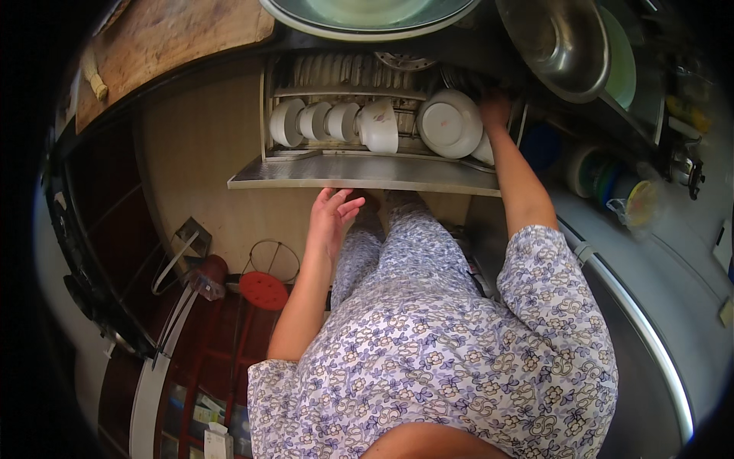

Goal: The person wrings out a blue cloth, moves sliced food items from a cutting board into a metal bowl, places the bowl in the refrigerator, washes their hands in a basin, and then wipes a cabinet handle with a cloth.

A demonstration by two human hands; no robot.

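A pull-out dish drawer [367, 177] stands open below the counter. Several white bowls [314, 121] lie on their sides along its rack, a larger patterned bowl [378, 125] beside them. Farther right leans a big white bowl [450, 123], bottom outward. Behind, a row of upright plates [338, 70] is in shadow. My right hand [495, 109] reaches into the drawer's right end beside the big bowl; its fingers are in the dark, so what they touch is hidden. My left hand [337, 207] is just off the drawer's front edge, fingers apart and holding nothing.
A wooden board [172, 51] lies on the counter at upper left, near a large basin [373, 31]. A stainless steel bowl [559, 46] overhangs at upper right. At lower left are a red round stool seat [264, 290] and a wire frame. Stacked containers [608, 178] stand at right.
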